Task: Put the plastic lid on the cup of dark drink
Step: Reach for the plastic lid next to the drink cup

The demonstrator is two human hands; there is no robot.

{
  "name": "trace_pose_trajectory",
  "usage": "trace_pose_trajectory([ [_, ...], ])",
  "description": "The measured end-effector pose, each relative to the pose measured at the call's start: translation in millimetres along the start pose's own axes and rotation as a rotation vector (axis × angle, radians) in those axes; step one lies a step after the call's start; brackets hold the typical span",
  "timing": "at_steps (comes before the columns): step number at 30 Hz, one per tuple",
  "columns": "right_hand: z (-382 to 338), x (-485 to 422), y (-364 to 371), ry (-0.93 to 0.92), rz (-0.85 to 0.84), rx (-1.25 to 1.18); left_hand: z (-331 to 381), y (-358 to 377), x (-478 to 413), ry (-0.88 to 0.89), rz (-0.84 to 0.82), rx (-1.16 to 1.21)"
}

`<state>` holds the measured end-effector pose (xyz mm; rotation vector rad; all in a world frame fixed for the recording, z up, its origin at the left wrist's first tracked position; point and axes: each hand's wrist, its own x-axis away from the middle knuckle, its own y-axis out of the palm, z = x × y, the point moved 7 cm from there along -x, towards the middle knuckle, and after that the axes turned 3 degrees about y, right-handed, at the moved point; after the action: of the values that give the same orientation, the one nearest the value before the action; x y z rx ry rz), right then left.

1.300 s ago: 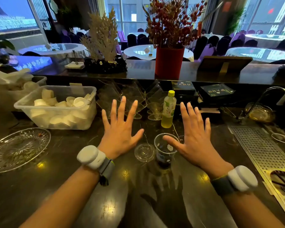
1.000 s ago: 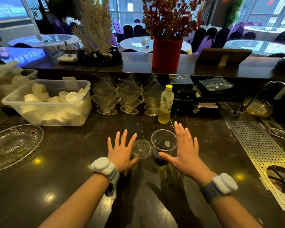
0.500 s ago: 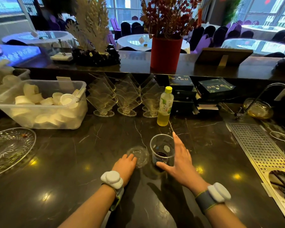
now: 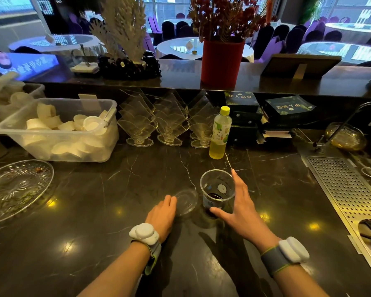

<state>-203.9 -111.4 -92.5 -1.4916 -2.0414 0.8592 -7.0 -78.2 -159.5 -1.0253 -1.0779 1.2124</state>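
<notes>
A clear plastic cup [image 4: 217, 189] with a little dark drink at its bottom stands on the dark marble counter [image 4: 94, 211]. Just left of it lies a clear round plastic lid [image 4: 186, 202], flat on the counter. My left hand [image 4: 162, 215] rests at the lid's left edge, fingers curled and touching its rim; I cannot tell whether it grips it. My right hand [image 4: 237, 207] is spread around the cup's right side, thumb at its base and fingers up along its wall, not closed on it.
A yellow-capped green drink bottle [image 4: 220, 133] stands behind the cup. Clear fan-shaped holders [image 4: 159, 125] line the back. A plastic bin of white cups [image 4: 60, 129] and a glass platter [image 4: 15, 189] sit left. A perforated metal drain tray [image 4: 347, 189] lies right.
Both hands dropped from spread above the counter. The left hand curled and came to the lid's edge; the right hand came in beside the cup. The view shifted closer.
</notes>
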Motion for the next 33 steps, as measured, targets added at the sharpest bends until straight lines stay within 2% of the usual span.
trace_pose_trajectory([
  [3, 4, 1, 3, 0.021, -0.018, -0.048, -17, -4, -1, -0.172, 0.101, 0.112],
  [6, 8, 0, 5, 0.044, -0.038, -0.079, -31, -8, -3, -0.405, 0.211, 0.367],
  [8, 7, -2, 5, 0.046, -0.041, -0.095, -30, -11, -12, -0.444, 0.186, 0.444],
  [12, 9, -4, 6, 0.071, -0.048, -0.107, -2, 1, -34, -0.275, -0.116, 0.272],
  [14, 11, -5, 6, 0.090, -0.054, -0.107, 6, 9, -39, -0.240, -0.199, 0.191],
  [17, 16, -6, 5, 0.111, -0.060, -0.113, 6, 7, -46, -0.236, -0.140, 0.112],
  [21, 20, -6, 4, 0.126, -0.070, -0.123, 2, 8, -51, -0.210, -0.093, 0.183],
  [27, 18, -9, 2, 0.105, -0.066, -0.125, 15, -5, -55, -0.047, 0.029, 0.031],
  [33, 18, -12, 3, 0.085, -0.077, -0.150, 21, -6, -51, 0.011, 0.027, -0.132],
])
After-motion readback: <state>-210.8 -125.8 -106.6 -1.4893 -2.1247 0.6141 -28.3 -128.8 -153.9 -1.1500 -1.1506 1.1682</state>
